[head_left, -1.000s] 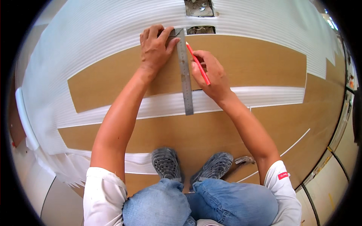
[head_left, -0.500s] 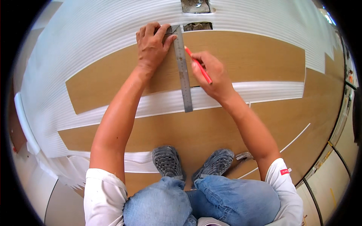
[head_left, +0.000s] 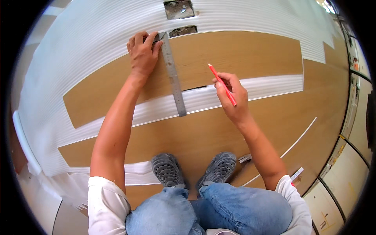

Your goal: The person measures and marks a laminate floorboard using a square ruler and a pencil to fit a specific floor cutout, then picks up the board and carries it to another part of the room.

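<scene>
- Steel ruler (head_left: 173, 76) runs from upper centre of the frame down across the tan plank (head_left: 243, 55), ending on the white underlay strip (head_left: 270, 84).
- Your left hand (head_left: 141, 53) presses flat on the ruler's top end, fingers spread.
- Your right hand (head_left: 232, 96), right of centre, pinches a red pencil (head_left: 221, 84), tip raised, apart from the ruler.
- Grey shoes (head_left: 194, 170) sit at lower centre.

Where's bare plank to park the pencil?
Free: the plank right of the ruler, out to its far end, and the laid boards right of the right hand. Crowded: around the left hand on the ruler, and by the shoes.
</scene>
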Demonstrator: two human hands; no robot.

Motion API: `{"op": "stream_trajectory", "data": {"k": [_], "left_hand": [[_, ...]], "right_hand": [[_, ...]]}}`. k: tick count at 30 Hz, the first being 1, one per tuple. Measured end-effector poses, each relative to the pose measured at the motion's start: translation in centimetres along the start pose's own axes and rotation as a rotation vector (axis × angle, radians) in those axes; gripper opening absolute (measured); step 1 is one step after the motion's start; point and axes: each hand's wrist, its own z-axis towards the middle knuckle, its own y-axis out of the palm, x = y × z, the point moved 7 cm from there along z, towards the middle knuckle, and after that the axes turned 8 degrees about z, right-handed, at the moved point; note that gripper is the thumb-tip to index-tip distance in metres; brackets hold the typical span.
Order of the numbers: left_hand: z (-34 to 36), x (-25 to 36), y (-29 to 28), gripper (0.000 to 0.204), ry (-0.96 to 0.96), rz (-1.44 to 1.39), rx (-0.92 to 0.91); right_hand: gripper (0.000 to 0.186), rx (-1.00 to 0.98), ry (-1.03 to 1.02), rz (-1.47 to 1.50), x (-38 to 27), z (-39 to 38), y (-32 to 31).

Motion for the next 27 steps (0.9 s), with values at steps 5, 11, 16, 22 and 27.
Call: {"op": "stream_trajectory", "data": {"k": [5, 11, 16, 22, 27], "left_hand": [[1.6, 4.4, 1.8, 0.035, 0.042, -0.057, -0.025], [2.6, 7.6, 3.1, 0.036, 0.056, -0.060, -0.034], [2.7, 7.7, 3.0, 0.036, 0.064, -0.077, -0.018], [2.8, 7.7, 3.1, 0.037, 0.049, -0.091, -0.055], [2.8, 7.6, 2.9, 0.042, 0.047, -0.095, -0.055]], "right_hand": [[0.026, 0.019, 0.015, -0.011, 0.8, -0.9, -2.1], [0.026, 0.026, -0.077, -0.011, 0.7, 0.5, -2.1], [0.025, -0.007, -0.159, -0.039, 0.5, 3.3, -1.3], [0.025, -0.053, -0.225, -0.055, 1.3, 6.1, -0.3], [0.025, -0.051, -0.245, -0.048, 2.1, 6.1, -0.3]]}}
